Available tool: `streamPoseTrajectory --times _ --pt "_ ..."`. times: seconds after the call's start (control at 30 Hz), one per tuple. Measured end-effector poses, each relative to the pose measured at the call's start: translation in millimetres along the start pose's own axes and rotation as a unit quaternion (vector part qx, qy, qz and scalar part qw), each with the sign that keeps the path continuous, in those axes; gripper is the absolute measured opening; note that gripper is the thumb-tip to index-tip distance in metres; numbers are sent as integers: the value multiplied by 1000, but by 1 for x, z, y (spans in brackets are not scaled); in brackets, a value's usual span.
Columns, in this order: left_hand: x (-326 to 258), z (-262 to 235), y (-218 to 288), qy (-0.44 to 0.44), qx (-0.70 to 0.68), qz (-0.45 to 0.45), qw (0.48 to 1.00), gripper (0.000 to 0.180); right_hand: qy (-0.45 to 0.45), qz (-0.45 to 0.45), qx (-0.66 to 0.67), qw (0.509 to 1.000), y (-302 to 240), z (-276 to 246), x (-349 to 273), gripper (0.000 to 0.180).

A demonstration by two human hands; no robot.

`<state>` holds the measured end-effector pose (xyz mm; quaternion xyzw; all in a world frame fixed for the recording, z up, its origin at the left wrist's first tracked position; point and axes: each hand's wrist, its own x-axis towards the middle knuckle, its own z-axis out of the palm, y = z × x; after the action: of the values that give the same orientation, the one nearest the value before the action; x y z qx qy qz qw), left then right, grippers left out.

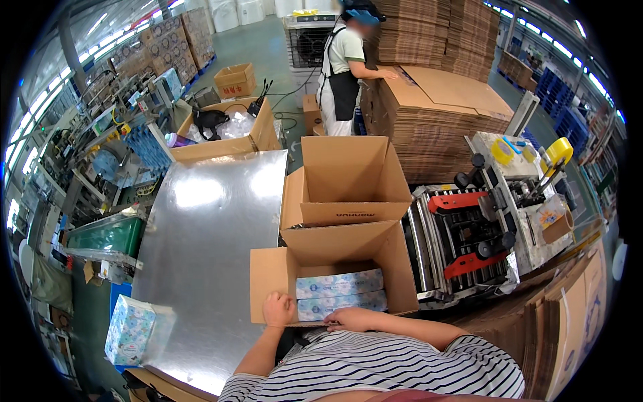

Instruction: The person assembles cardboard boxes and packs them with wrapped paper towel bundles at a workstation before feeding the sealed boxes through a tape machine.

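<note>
Hidden by the right hand: part of the lower edge of the nearer blue-patterned pack. Hidden behind the rear carton: feet of the co-worker, with face blurred. Cut off above: tall cardboard stack; below: striped shirt. Too small to read: finer pack print.

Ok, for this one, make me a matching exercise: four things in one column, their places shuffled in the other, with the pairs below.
Things:
1. Left hand
2. Right hand
3. Two long packs
4. Co-worker's hand

Places:
A. Inside the near box
B. On the cardboard stack
C. At the near box's left flap
D. At the near box's rim closest to the wearer

Pairs: 1-C, 2-D, 3-A, 4-B
</note>
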<state>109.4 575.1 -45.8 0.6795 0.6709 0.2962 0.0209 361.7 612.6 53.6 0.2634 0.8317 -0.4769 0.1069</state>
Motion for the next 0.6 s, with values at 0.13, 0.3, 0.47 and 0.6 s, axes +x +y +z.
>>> streamPoseTrajectory --times 0.13,0.3,0.47,0.6 --pt "3 5 1 1 -7 4 1000 9 3 5 9 1000 -2 -7 -6 46" --pt "-3 -2 -3 13 19 -18 1000 8 7 -9 8 1000 -6 -9 -2 46" --pt "-6 1 -8 -48 23 -23 998 11 -20 -28 -5 999 -15 -10 -7 43" --pt "-1 -7 1 -38 4 -12 999 11 10 -7 12 1000 -26 -14 -12 41"
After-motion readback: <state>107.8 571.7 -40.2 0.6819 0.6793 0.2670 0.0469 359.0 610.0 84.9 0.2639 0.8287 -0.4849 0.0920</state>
